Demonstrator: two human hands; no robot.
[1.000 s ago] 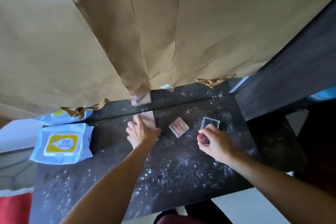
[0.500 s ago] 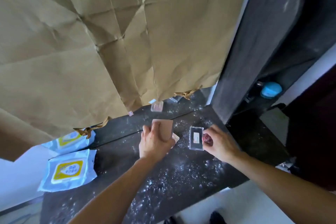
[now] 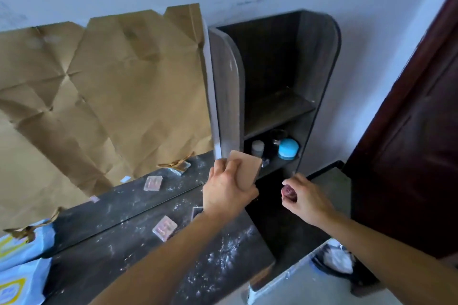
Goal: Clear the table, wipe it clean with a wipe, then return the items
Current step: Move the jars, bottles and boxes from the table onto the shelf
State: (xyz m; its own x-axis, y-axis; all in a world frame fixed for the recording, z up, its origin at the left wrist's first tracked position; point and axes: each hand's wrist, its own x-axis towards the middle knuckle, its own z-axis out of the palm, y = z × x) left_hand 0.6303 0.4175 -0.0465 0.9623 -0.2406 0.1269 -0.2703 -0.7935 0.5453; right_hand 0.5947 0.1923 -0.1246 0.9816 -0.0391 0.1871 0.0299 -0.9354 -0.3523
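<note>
My left hand grips a flat pinkish-tan case, lifted above the right end of the dark table, which is dusted with white powder. My right hand pinches a small round dark-red item, held in the air past the table's right edge, below the side shelf. A small square clear case lies on the table by my left forearm. Another small case is mostly hidden behind my left wrist. A blue and yellow wipes pack sits at the table's left end.
A mirror covered with brown paper stands behind the table. To the right a dark shelf unit holds a blue round item and small jars. A dark red door is at far right. A bin with a white liner sits below.
Both hands lifted off the table and moved right toward the shelf unit, the left carrying the tan case and the right the red item. The view swung up and right.
</note>
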